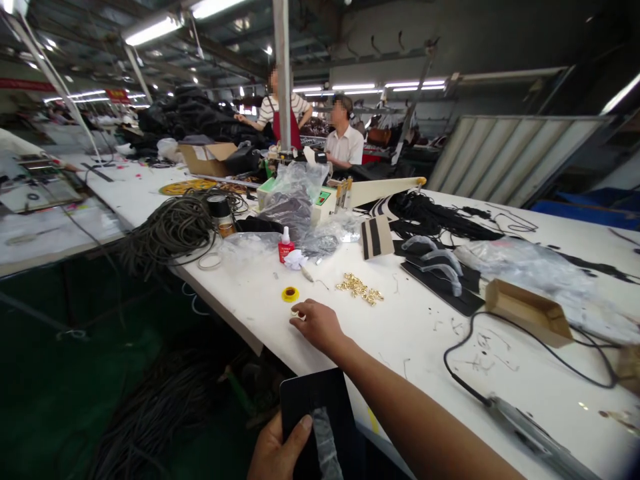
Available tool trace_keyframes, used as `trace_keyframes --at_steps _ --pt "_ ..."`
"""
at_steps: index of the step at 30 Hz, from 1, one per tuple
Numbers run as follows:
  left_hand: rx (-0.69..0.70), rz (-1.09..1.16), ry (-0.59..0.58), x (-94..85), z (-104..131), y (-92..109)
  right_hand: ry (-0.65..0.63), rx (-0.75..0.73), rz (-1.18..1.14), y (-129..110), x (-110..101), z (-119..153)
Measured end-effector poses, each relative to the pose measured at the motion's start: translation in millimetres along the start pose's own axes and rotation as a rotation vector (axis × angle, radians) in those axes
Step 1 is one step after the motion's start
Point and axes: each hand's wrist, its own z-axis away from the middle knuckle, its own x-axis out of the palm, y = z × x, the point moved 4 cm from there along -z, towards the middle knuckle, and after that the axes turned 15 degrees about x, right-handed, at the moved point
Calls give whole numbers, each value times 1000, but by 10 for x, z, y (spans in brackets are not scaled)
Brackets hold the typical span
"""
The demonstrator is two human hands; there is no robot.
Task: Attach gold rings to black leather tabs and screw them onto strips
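Observation:
My left hand (283, 443) grips a flat black panel (297, 397), its thumb lying on the face beside a grey, plastic-wrapped strip (326, 443). Over the white table (260, 320), my right hand (317, 325) is bent with thumb and index finger curled round a small pale item that is too small to name. Just beyond those fingers sits a yellow round container (290, 294) with a dark centre. A pile of small gold metal pieces (359, 287) lies to the right of it. Behind stands a red bottle (286, 248) with a white nozzle, next to a crumpled white wad (296, 260).
Coiled dark cords (175, 227) and a dark jar (220, 215) stand at the left. To the right are black panels with wrapped handles (443, 267), a cardboard tray (527, 312) and a corded tool (535, 433). Two people are beyond the table.

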Motion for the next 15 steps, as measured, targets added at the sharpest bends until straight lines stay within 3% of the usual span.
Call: trace_keyframes --at_steps 6,11,15 --pt "-33 67 34 -86 -36 67 -1 65 23 80 200 -275" --pt "-23 82 36 -60 -99 134 9 136 -62 108 176 -379" --pt "-4 62 49 -74 -84 184 5 151 -231 140 97 -310"
